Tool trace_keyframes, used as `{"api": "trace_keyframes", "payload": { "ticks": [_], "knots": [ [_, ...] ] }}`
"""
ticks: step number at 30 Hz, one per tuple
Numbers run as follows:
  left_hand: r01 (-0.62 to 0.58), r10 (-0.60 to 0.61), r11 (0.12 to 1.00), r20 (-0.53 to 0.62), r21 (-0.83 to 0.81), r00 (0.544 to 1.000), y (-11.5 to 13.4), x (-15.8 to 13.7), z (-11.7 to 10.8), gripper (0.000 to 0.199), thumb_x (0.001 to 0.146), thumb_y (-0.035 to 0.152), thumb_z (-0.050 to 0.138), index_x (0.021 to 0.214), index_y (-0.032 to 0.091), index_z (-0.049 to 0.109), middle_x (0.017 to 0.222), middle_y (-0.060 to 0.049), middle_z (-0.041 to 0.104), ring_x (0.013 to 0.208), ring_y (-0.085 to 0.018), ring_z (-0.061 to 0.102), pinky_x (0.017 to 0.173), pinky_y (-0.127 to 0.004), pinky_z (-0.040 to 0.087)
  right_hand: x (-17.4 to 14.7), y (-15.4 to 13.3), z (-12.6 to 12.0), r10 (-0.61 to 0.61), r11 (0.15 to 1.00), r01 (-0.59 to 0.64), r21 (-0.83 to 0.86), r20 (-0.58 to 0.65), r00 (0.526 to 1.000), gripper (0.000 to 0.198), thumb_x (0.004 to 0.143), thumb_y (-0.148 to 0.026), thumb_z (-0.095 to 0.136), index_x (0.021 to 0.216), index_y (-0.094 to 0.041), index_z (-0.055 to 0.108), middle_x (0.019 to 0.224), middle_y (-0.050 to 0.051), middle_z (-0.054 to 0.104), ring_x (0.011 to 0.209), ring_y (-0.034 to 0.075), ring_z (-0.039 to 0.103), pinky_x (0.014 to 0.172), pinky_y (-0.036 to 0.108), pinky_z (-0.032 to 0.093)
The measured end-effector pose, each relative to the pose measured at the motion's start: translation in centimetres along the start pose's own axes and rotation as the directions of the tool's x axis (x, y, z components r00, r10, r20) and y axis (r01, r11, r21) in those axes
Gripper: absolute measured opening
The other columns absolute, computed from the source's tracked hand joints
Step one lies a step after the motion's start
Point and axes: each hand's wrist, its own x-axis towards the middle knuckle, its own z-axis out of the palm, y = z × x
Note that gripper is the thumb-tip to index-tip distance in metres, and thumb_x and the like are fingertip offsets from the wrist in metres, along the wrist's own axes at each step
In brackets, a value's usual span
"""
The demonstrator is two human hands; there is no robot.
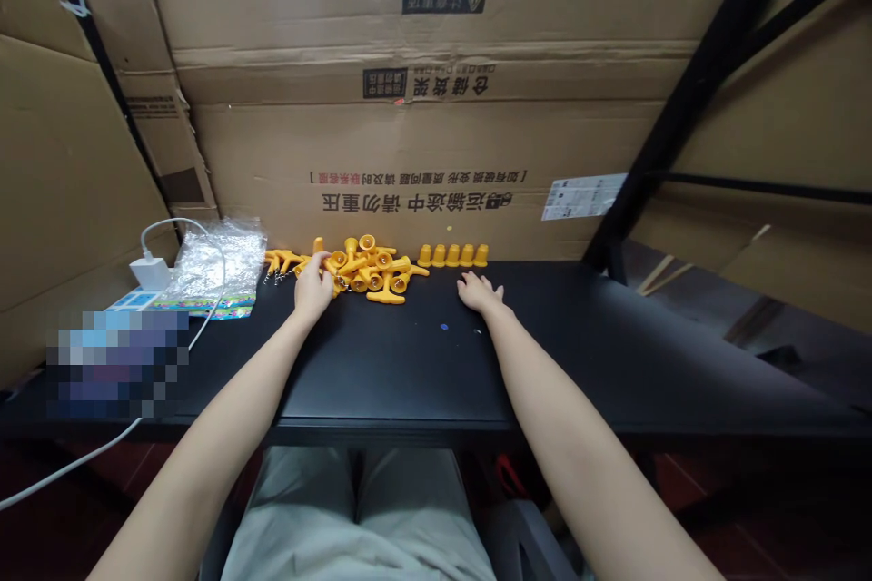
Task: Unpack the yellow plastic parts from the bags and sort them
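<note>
My left hand [313, 290] is at the left side of a heap of yellow plastic parts [371, 261]. Its fingers close around a yellow plastic piece [319, 245] whose end sticks up above them; the rest of that piece is hidden. The heap mixes T-shaped handles and bell-shaped cups, some with a small metal bit inside. To the left of my hand lie yellow T-shaped pieces with short chains [281, 265]. My right hand [480, 293] holds nothing and rests on the table with its fingers apart, just in front of a neat row of several yellow cups [453, 255].
The black table [401, 372] backs onto a cardboard wall [422, 136]. At the left are clear plastic bags [218, 263], a white charger [150, 272] with a cable and a blurred-out item [119, 363]. A black metal post [654, 136] stands at the right. Small blue specks dot the tabletop.
</note>
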Motion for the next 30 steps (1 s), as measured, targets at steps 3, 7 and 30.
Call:
{"api": "trace_keyframes", "payload": {
  "ticks": [3,7,30],
  "knots": [
    [0.007,-0.018,0.991,-0.077,-0.135,0.997,-0.9,0.5,0.3,0.033,0.079,0.013,0.042,0.106,0.023,0.059,0.092,-0.004,0.063,0.085,-0.019,0.06,0.082,-0.033,0.048,-0.8,-0.5,-0.3,-0.003,1.0,0.003,-0.002,0.038,0.999,0.053,0.097,-0.037,0.021,0.147,-0.026,0.035,0.159,0.004,0.021,0.145,0.029,0.017,0.113,0.062,0.014],
    [0.012,-0.038,0.989,-0.173,-0.148,0.984,-2.1,1.2,0.4,0.025,0.078,0.014,0.045,0.099,0.021,0.056,0.1,-0.007,0.059,0.09,-0.02,0.058,0.088,-0.037,0.048,-1.6,-1.1,-0.6,0.007,1.0,-0.007,-0.001,0.07,0.997,0.053,0.097,-0.036,0.021,0.148,-0.026,0.033,0.16,0.003,0.018,0.146,0.028,0.014,0.114,0.061,0.013],
    [0.11,-0.104,0.983,-0.047,0.148,0.993,-8.7,7.4,-1.3,0.031,0.059,0.002,0.051,0.082,0.021,0.06,0.088,-0.009,0.065,0.098,-0.029,0.062,0.094,-0.045,0.046,-1.2,-0.9,-0.4,-0.028,1.0,0.028,0.002,0.038,0.999,0.051,0.097,-0.034,0.024,0.145,-0.024,0.037,0.158,0.009,0.023,0.145,0.031,0.019,0.111,0.066,0.014]
  ]
}}
